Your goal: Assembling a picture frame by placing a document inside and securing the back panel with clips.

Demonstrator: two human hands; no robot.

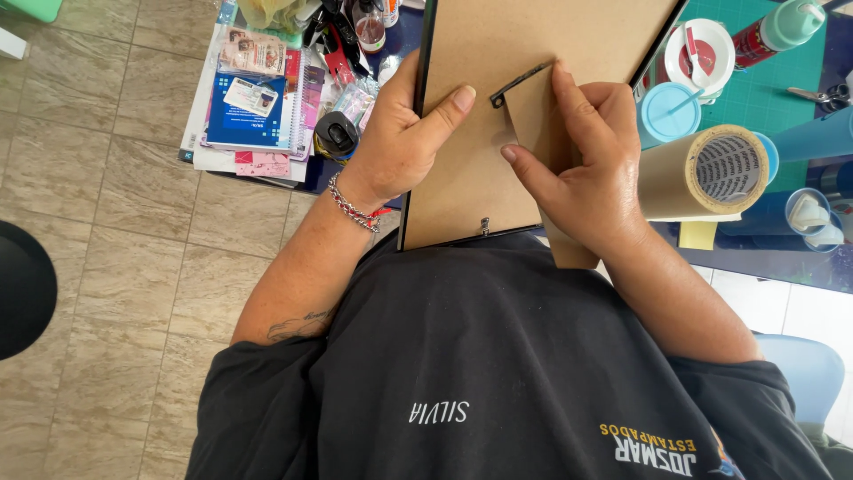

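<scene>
Your left hand [400, 142] grips the frame [462, 196] edge; your right hand [582, 169] pinches the stand [533, 116], already swung out, backing seated

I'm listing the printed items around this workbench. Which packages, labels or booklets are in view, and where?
Blue booklet: top left, on a spiral notebook, rectangular with a pale picture.
Clear packet: above the booklet, printed card inside.
Tape roll: right of the right hand, tan with a grey printed core.
Round lid: top right, white with a red label.
</scene>
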